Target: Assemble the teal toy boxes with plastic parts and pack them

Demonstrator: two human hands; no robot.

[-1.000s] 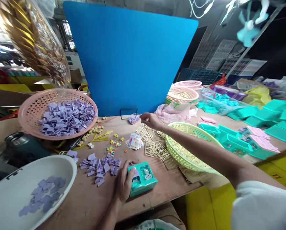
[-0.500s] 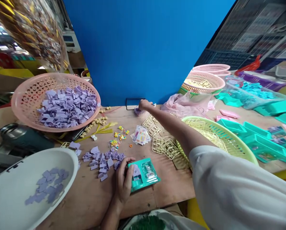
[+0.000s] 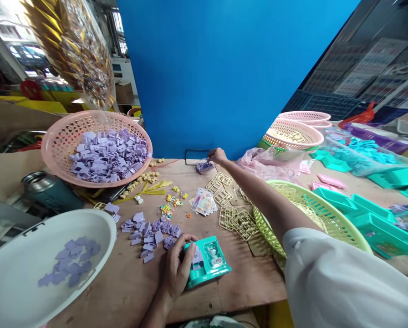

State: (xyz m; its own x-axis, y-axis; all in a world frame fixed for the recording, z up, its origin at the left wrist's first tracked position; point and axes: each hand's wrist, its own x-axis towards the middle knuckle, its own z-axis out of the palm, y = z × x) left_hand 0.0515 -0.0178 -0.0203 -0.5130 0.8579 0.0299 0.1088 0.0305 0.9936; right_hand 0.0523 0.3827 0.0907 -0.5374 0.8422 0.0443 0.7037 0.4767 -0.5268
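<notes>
The teal toy tray (image 3: pixel 207 263) lay at the near edge of the wooden table (image 3: pixel 129 291), just right of the left hand (image 3: pixel 177 269), whose fingers curled over its left end and held it flat; its long axis ran left to right, tipped a little toward the far right. Far beyond it, close to the blue board (image 3: pixel 224 77), sat a small clear bag of purple bits (image 3: pixel 204 166), and the right hand (image 3: pixel 217 156) was stretched out to it with fingertips pinched at or just above its far right corner. So the left hand was the nearer one to the tray, while the right arm crossed over the cream part frames (image 3: pixel 236 216) and beside the green basket (image 3: pixel 327 218). Whether the right fingers had closed on anything could not be told; they were small and possibly only touching the bag. Loose purple pieces (image 3: pixel 149 230) lay just left of the tray, the white bowl (image 3: pixel 6 282) farther left, cut off by the frame. The white sleeve (image 3: pixel 347 282) hid the near right table.
</notes>
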